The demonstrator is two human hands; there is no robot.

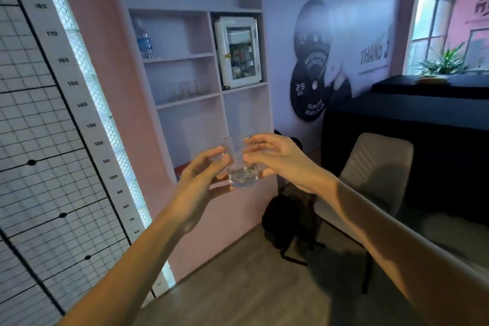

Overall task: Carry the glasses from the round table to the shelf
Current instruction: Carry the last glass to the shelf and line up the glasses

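Note:
A clear drinking glass (241,167) is held up in the air between both hands, in front of the white shelf unit (219,79). My left hand (203,174) grips its left side and underside. My right hand (275,156) holds its right side near the rim. Several more clear glasses (182,91) stand in a row on a middle shelf of the left column. The round table is out of view.
A water bottle (144,40) stands on an upper shelf, a small glass-door cabinet (239,53) fills the right compartment. A grey chair (370,180) and a black bag (285,219) sit on the floor to the right, beside a dark counter (410,124). A height chart covers the left wall.

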